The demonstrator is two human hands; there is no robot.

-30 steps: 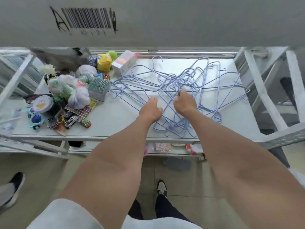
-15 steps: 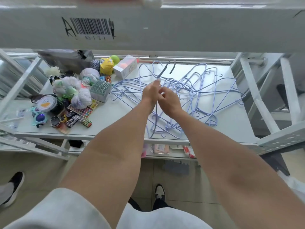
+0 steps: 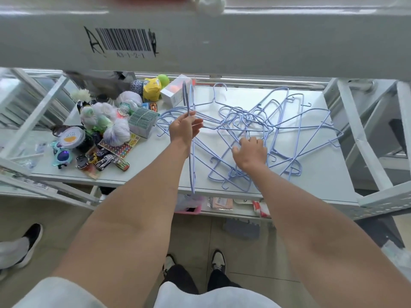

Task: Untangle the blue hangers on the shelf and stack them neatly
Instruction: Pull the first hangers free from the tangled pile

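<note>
the person is working through the separating step: the left hand (image 3: 185, 128) is pinching one freed hanger (image 3: 190, 152) edge-on above the shelf (image 3: 155, 158), left of the blue tangle (image 3: 262, 130). the right hand (image 3: 250, 152), fingers curled, is reaching into the tangle's near middle; whether it is gripping wire is unclear. next, it probably needs to unhook another hanger without dragging the rest.

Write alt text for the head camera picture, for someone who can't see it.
A person's left hand holds one blue hanger upright, lifted clear of a tangled pile of blue hangers on a white shelf, while the right hand reaches into the pile. Toys and small packages crowd the shelf's left side.
</note>
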